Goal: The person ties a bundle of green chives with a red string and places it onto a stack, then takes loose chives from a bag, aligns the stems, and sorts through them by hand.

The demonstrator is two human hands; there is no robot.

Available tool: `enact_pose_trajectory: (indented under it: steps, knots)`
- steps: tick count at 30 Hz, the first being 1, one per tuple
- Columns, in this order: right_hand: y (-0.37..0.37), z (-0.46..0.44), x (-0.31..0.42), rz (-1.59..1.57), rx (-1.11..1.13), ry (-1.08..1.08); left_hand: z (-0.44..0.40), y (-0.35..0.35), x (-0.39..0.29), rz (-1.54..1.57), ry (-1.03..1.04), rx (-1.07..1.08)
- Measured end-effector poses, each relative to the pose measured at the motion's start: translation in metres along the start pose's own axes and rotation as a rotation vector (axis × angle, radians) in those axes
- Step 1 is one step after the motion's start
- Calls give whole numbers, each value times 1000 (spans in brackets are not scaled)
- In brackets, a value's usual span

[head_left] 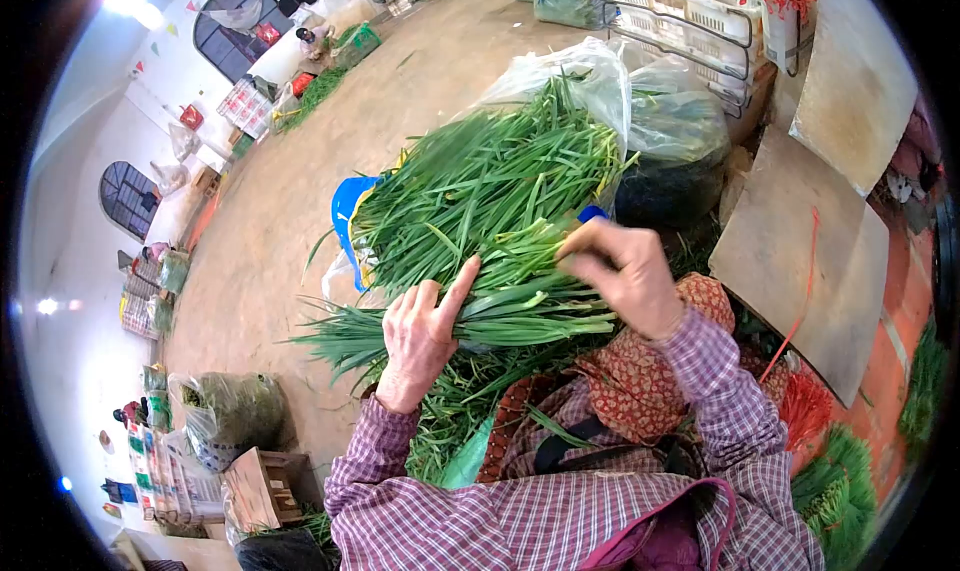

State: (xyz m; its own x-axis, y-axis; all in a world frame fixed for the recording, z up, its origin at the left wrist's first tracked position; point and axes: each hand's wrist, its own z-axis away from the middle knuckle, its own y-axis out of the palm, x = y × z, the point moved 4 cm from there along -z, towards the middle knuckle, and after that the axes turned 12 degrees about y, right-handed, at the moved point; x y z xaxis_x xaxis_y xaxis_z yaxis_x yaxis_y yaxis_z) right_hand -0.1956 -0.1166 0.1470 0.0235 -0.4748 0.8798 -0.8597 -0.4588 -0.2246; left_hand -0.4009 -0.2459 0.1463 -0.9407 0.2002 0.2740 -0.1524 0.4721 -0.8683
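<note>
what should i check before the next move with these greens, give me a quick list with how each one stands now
1. Left bare hand on the bunch of long, narrow green leaves: ok, resting over it, index finger extended.
2. Right bare hand gripping stalks: cannot tell, its fingers are blurred.
3. Green leaf tips gathered: not ok, they fan out loosely at the left.
4. Pale green stem ends pointing one way: ok, toward the right.
5. Thin, bright red strips nearby: ok, clustered beside the purple checked right sleeve.
</note>
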Motion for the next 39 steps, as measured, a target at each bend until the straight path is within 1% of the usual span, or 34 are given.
enact_pose_trajectory:
  steps: [1,3,5,6,7,9,11,12,13,17,18,19,21,22,23,25,27,28,29,31,32,33,36,38,39]
  knots:
    - [-7,-1,-15,-255,-10,131,1,1,0,13,5,5]
    - [-36,-3,-30,-429,-60,300,2,0,2,37,-8,9]
    - [-62,-9,-50,-292,-135,321,2,-3,1,34,-21,8]
    - [-70,-11,-49,-165,-161,314,2,-2,2,36,-22,7]
    - [-75,-13,-46,-30,-226,257,2,-2,2,25,3,-6]
    - [-79,-16,-29,364,-169,185,2,-1,2,13,27,-19]
    - [-53,-14,2,663,-105,-40,1,3,1,-21,45,54]
    - [-39,-14,4,691,-29,-92,-2,3,-1,-18,53,56]
    - [-23,-13,14,727,-32,-204,-5,2,-3,-15,67,41]
    - [14,-14,19,657,84,-379,-7,3,-7,-46,126,16]
    - [16,-13,18,623,37,-399,-9,0,-9,-43,107,43]
    - [16,-13,14,621,38,-399,-8,0,-9,-44,105,44]
    - [3,-14,2,649,-129,-346,-5,-1,-8,-53,111,34]
    - [-4,-16,-6,686,-215,-383,-3,0,-6,-51,109,34]
    - [-15,-15,-12,663,-248,-334,0,0,-4,-49,106,16]
    - [-41,-13,-27,761,-353,-270,5,0,-1,-46,102,-4]
    - [-65,-15,-48,905,-309,12,9,-2,2,-53,83,-38]
    - [-72,-16,-57,912,-206,148,9,-3,2,-52,76,-50]
    - [-72,-15,-60,913,-207,149,9,-3,2,-50,78,-51]
    - [-58,-15,-30,717,-179,-33,7,-3,1,-78,105,-51]
    - [-49,-16,-15,504,-66,26,7,-3,0,-74,108,-47]
    - [-42,-17,-1,345,65,157,5,-4,-2,-75,117,-47]
    - [-22,-10,18,399,126,119,0,-7,-4,-83,128,-47]
    - [-14,-6,25,571,-5,-143,1,-7,-4,-86,131,-41]
    - [-12,-4,20,573,-6,-140,0,-7,-5,-85,137,-45]
